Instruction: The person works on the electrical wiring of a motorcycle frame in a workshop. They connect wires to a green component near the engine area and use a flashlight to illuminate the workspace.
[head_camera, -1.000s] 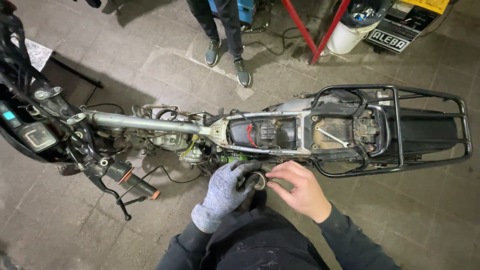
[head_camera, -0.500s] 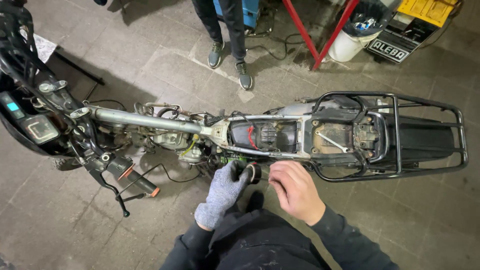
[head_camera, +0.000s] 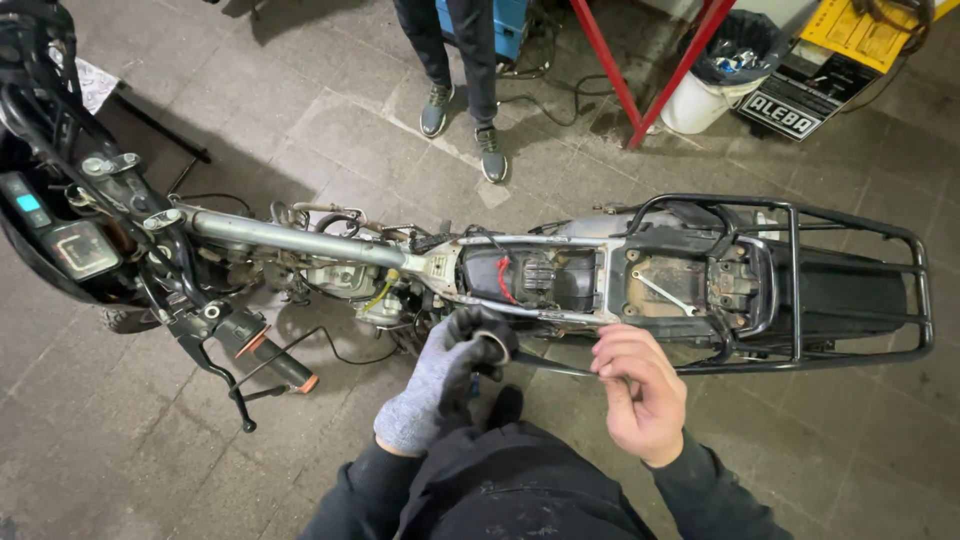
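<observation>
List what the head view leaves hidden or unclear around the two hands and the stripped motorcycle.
- Left hand: the gloved grip covers whatever it holds.
- Right hand: curled fingers hide anything pinched.
- Motorcycle frame: front end cut off by the left edge.
- Standing person: only legs show; the top edge crops the rest.

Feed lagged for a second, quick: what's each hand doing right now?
Left hand: gloved, fingers curled shut on a small dark part beside the motorcycle frame.
Right hand: bare, fingers pinched together; anything held cannot be told.
</observation>
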